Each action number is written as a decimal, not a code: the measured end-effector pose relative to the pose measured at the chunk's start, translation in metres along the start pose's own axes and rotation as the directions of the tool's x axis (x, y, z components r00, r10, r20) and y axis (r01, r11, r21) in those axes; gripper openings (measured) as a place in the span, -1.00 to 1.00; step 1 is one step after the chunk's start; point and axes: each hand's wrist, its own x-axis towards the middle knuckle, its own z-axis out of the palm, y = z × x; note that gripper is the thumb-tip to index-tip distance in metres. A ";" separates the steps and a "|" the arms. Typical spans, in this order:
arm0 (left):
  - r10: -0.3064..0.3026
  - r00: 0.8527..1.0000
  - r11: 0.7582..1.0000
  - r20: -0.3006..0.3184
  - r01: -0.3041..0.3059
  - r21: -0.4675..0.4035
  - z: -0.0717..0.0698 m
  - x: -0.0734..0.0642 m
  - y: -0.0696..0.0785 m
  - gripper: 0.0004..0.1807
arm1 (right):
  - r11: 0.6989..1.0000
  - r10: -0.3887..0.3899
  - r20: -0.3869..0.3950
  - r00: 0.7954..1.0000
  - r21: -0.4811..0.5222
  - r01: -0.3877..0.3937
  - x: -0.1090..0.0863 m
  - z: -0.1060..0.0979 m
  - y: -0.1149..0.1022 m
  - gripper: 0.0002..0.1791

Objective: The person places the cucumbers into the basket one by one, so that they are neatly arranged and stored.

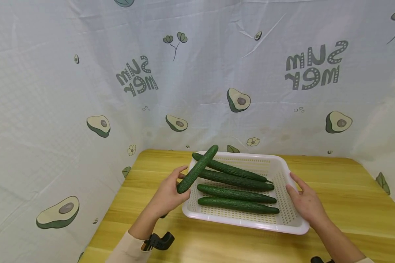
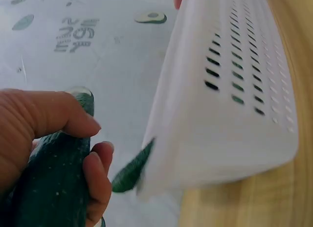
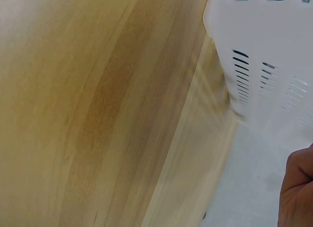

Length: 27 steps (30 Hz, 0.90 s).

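Note:
In the head view my left hand (image 1: 168, 195) grips a dark green cucumber (image 1: 197, 170), held at a slant over the left end of a white plastic basket (image 1: 243, 221). The left wrist view shows the thumb and fingers curled round this cucumber (image 2: 54, 183), beside the basket's perforated wall (image 2: 195, 134). Several more cucumbers (image 1: 238, 205) lie lengthwise inside the basket, and the upper one (image 1: 233, 170) is partly covered by the held cucumber. My right hand (image 1: 307, 204) holds the basket's right rim, thumb over the edge. Only part of that hand (image 3: 297, 188) appears in the right wrist view.
The basket stands on a wood-grain table (image 1: 342, 190). Behind the table and along its sides hangs a pale curtain (image 1: 204, 80) printed with avocados and lettering. A black strap mount (image 1: 159, 241) sits on the left wrist.

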 end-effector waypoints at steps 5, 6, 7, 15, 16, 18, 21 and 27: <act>0.091 0.987 0.993 0.131 -0.101 0.066 0.004 0.007 0.017 -0.11 | 1.000 0.006 0.002 1.000 0.003 -0.006 0.000 0.000 0.000 -0.22; 0.106 0.982 0.989 0.158 -0.120 0.083 0.005 0.009 0.020 -0.11 | 1.000 0.006 0.002 1.000 0.002 -0.006 -0.001 0.000 0.000 -0.22; 0.117 0.976 0.986 0.186 -0.137 0.099 0.007 0.011 0.023 -0.12 | 1.000 0.007 0.002 1.000 0.002 -0.007 -0.001 0.000 0.001 -0.22; 0.193 0.885 0.929 0.424 -0.304 0.211 0.023 0.024 0.044 -0.38 | 1.000 0.004 -0.002 1.000 -0.010 -0.005 -0.001 0.000 0.000 -0.21; 0.204 0.871 0.915 0.446 -0.331 0.229 0.026 0.025 0.045 -0.41 | 1.000 0.003 -0.003 1.000 -0.013 -0.003 -0.001 0.000 0.000 -0.22; 0.223 0.847 0.889 0.482 -0.379 0.255 0.033 0.029 0.046 -0.45 | 1.000 0.001 -0.005 1.000 -0.017 -0.001 -0.001 0.000 0.000 -0.22; 0.252 0.818 0.858 0.517 -0.436 0.272 0.043 0.034 0.046 -0.47 | 1.000 -0.006 -0.010 1.000 -0.022 0.006 -0.001 0.000 0.001 -0.23; 0.240 0.777 0.861 0.582 -0.447 0.241 0.058 0.044 0.045 -0.48 | 0.999 -0.022 -0.024 0.999 -0.039 0.021 0.000 0.001 0.003 -0.24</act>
